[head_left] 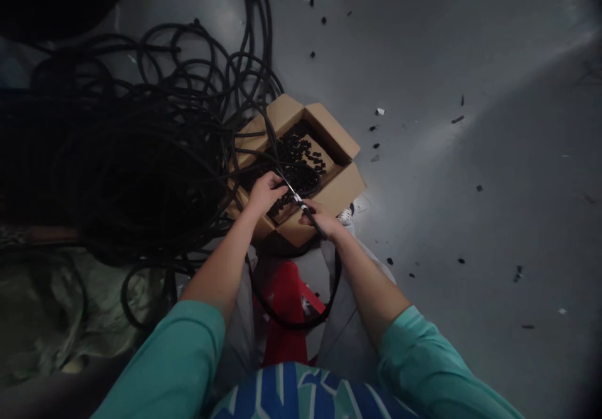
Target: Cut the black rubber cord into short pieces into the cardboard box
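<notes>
My right hand (320, 216) is wrapped round a long, thin tool (306, 209) with a dark handle and a pale metal shaft, which points up and left. Over the box, my left hand (267, 192) has its fingers pressed together near the tool's tip; what they hold is too small to name. Below both hands an open cardboard box (345, 188) contains many small black pieces (296, 146) and a dark round item. A black cable (301, 326) hangs in a loop between my forearms.
Tangled black cables (188, 93) fill the left side and touch the box. Small black scraps (376, 146) lie scattered on the grey floor (493, 124) at right. Something red (285, 318) lies between my legs. A crumpled greenish bag (108, 306) is at lower left.
</notes>
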`<state>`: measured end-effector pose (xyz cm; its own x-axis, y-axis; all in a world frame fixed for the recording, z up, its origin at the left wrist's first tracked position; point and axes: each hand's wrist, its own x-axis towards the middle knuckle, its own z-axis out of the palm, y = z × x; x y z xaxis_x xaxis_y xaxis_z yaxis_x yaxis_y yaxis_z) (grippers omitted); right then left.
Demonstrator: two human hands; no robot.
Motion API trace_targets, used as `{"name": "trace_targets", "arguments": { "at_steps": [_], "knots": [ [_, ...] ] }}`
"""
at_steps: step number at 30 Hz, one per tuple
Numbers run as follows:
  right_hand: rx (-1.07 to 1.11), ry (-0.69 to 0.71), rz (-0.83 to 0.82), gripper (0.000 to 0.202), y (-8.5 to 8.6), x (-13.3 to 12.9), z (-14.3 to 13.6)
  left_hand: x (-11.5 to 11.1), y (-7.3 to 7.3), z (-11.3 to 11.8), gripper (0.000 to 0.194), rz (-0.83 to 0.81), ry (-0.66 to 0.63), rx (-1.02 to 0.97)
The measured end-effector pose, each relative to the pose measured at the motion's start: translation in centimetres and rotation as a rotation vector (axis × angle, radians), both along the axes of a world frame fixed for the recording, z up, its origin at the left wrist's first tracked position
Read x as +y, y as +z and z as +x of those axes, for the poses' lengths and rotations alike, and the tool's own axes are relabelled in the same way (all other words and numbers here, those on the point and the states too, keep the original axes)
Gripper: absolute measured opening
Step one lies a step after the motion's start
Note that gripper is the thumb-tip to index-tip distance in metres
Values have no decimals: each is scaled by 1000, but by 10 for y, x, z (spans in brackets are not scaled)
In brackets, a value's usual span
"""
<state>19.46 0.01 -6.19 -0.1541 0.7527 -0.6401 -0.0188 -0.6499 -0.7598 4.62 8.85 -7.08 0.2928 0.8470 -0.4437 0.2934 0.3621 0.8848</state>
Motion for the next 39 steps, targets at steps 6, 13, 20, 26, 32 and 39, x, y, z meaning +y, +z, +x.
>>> {"name": "trace_targets", "arguments": {
  "at_steps": [6, 13, 20, 26, 32, 39],
  "knots": [
    [-63, -25, 56, 46, 0, 1, 2, -3, 10, 3, 20, -159, -32, -143],
    [-81, -15, 61, 31, 1, 0, 4, 1, 12, 0, 16, -213, -25, -84],
    [-90, -29, -16, 24, 0, -2, 1, 2, 10, 0, 19, -214, 4, -94],
    [170, -63, -112, 46, 2, -3, 1, 0, 12, 3, 18, -162, 13, -88],
    [167, -39, -77, 46, 5, -1, 2, 2, 7, -1, 21, -98, 67, -15],
    [47, -48, -54, 35, 4, -1, 2, 3, 6, -3, 18, -104, 8, -33]
  ]
}}
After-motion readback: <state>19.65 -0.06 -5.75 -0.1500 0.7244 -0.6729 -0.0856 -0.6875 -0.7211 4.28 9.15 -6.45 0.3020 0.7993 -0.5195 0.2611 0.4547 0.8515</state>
